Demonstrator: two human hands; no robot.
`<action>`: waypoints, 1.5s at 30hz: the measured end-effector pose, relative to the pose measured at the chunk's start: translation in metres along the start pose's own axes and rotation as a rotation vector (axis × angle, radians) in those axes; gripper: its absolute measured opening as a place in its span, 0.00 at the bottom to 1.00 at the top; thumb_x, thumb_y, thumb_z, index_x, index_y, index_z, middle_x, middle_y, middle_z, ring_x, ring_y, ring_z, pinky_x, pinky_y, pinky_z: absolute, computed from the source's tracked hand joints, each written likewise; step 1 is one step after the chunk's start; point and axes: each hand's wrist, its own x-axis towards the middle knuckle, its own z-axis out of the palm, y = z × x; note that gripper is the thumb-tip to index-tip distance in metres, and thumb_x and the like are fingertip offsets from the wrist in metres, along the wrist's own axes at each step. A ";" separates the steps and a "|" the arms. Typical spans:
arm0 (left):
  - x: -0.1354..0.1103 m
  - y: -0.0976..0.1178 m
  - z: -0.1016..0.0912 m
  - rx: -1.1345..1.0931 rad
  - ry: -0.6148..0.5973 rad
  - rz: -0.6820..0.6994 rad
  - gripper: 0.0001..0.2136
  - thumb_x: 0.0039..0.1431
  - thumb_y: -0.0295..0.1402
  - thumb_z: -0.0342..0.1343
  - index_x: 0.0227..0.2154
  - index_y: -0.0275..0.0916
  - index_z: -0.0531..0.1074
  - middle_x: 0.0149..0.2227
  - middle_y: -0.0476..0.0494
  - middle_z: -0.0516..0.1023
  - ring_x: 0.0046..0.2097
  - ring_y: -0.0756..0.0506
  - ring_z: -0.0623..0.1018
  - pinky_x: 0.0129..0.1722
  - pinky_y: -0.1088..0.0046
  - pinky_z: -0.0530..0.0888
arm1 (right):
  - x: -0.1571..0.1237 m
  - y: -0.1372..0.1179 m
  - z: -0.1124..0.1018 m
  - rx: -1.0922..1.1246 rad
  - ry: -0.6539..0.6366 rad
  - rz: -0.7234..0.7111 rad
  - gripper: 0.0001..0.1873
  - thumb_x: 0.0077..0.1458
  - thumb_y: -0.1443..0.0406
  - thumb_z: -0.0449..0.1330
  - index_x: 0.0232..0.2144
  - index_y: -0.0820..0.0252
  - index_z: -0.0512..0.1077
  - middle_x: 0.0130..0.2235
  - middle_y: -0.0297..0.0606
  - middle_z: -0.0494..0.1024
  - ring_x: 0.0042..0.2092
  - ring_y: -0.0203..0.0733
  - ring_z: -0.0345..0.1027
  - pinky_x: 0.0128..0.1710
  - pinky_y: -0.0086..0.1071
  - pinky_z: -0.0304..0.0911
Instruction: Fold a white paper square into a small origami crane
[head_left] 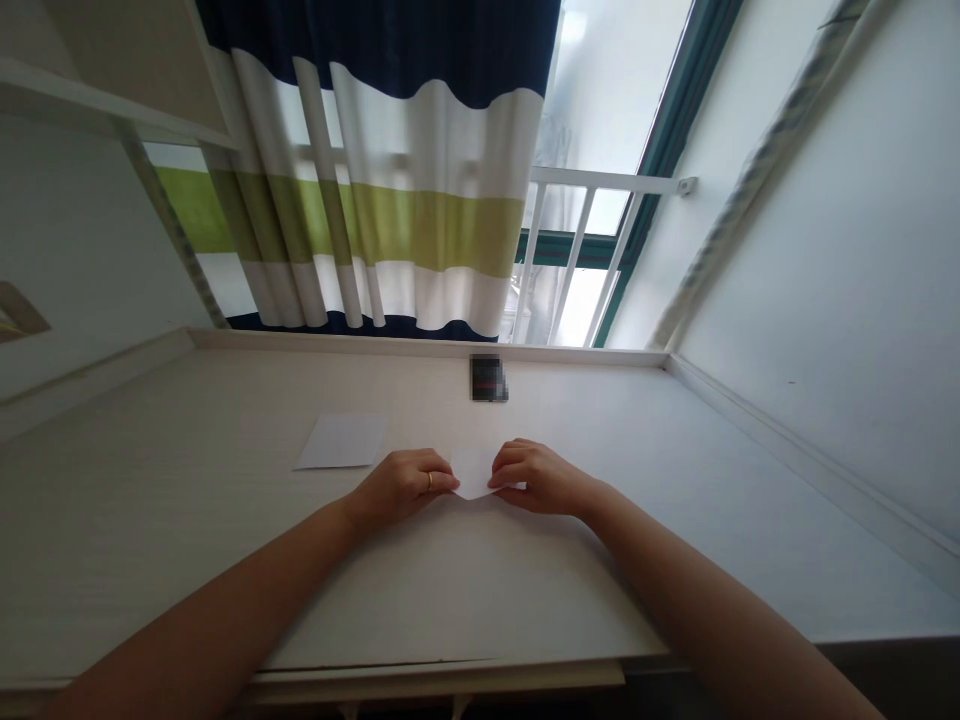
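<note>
Between my two hands a small piece of white paper [472, 474] comes to a blunt point at its near edge, just above the desk. My left hand [411, 482], with a ring on one finger, is closed and pinches the paper's left side. On the right side my right hand [541, 476] grips it between thumb and fingers. Part of the sheet is covered by the fingers, so its full shape cannot be made out. Left of my left hand, a flat white sheet of paper [341, 441] lies on the desk.
The pale desk [450, 590] has a raised rim along its back. A dark, pixelated object [488, 378] lies near that rim. Beyond hang striped curtains [390, 200] beside a window with a white railing [607, 182]. A white wall [847, 300] rises on the right.
</note>
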 end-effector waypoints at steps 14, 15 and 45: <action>0.003 0.009 0.001 -0.329 -0.119 -0.480 0.09 0.51 0.35 0.49 0.29 0.37 0.73 0.25 0.47 0.73 0.26 0.50 0.69 0.26 0.77 0.64 | 0.001 -0.006 -0.007 0.208 -0.075 0.188 0.10 0.52 0.66 0.52 0.31 0.61 0.73 0.33 0.39 0.73 0.32 0.35 0.65 0.33 0.29 0.61; 0.003 0.008 0.002 -0.368 -0.104 -0.522 0.10 0.50 0.36 0.50 0.29 0.37 0.73 0.23 0.48 0.72 0.25 0.51 0.68 0.24 0.77 0.63 | 0.001 -0.006 -0.007 0.235 -0.065 0.223 0.10 0.52 0.66 0.52 0.30 0.61 0.73 0.32 0.39 0.73 0.31 0.35 0.65 0.32 0.28 0.61; 0.010 0.034 0.001 -0.719 0.460 -0.660 0.08 0.40 0.36 0.61 0.20 0.38 0.69 0.31 0.47 0.75 0.34 0.47 0.73 0.35 0.72 0.71 | 0.009 -0.018 -0.006 0.720 0.273 0.467 0.10 0.47 0.61 0.58 0.20 0.60 0.66 0.48 0.40 0.63 0.49 0.44 0.58 0.41 0.36 0.61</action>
